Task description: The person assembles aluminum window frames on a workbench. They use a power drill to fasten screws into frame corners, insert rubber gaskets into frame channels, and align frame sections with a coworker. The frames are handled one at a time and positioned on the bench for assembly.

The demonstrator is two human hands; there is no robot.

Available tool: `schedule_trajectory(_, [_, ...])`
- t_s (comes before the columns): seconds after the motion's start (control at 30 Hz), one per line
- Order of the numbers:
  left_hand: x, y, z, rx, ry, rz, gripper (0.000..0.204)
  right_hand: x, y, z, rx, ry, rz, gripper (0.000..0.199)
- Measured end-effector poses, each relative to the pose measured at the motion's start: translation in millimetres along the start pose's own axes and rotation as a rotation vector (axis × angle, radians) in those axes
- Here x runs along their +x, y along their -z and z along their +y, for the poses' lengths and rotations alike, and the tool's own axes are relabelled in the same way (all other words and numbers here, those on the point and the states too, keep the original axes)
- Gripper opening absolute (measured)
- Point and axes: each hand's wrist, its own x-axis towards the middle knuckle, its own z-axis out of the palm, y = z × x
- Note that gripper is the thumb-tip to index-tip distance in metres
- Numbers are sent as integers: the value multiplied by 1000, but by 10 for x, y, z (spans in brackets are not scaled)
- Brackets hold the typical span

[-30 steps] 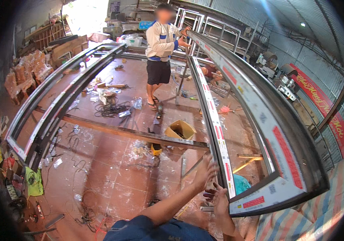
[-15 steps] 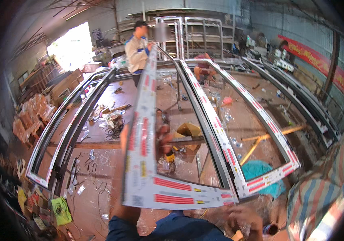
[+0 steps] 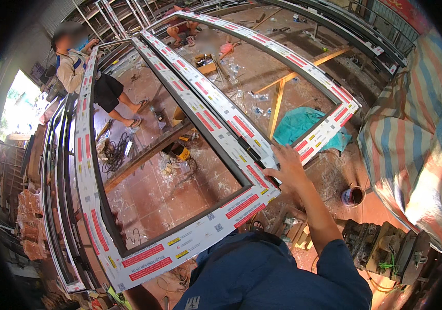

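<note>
A large frame (image 3: 89,155) with white protective film and red-and-yellow printed strips lies tilted before me, its near left corner close to my body. My left forearm (image 3: 141,298) passes beneath that corner. Dark fingers of my left hand (image 3: 119,227) show at the inner edge of the left bar, wrapped round it; the rest is hidden. At the near right corner my right hand (image 3: 289,168) touches the seam between this frame and a second, similar frame (image 3: 347,106), thumb and fingers spread. A dark hinge-like piece (image 3: 249,150) sits in that seam.
A co-worker (image 3: 73,64) holds the frame's far left corner; another person (image 3: 179,26) crouches at the back. More frames (image 3: 58,206) stand left. A striped tarp (image 3: 412,129), a can (image 3: 353,195) and a wood pile (image 3: 386,248) are right. Cables (image 3: 115,152) and a yellow tool (image 3: 179,151) lie below.
The raised left side of the frame has come down and left, so it lies flatter. My right hand has moved up onto the seam. My view has turned to the right and downward.
</note>
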Motion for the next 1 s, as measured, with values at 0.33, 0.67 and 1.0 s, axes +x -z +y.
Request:
schedule_trajectory(0.33, [-187, 503, -438, 192, 219, 217, 101, 446, -141, -166, -17, -9, -82, 95])
schedule_trajectory(0.67, [-11, 1501, -881, 116, 251, 341, 77, 648, -314, -62, 150, 218, 28, 99])
schedule_trajectory(1.0, [52, 2097, -1248, 52, 322, 315, 55, 988, -325, -503, 89, 422, 4, 95])
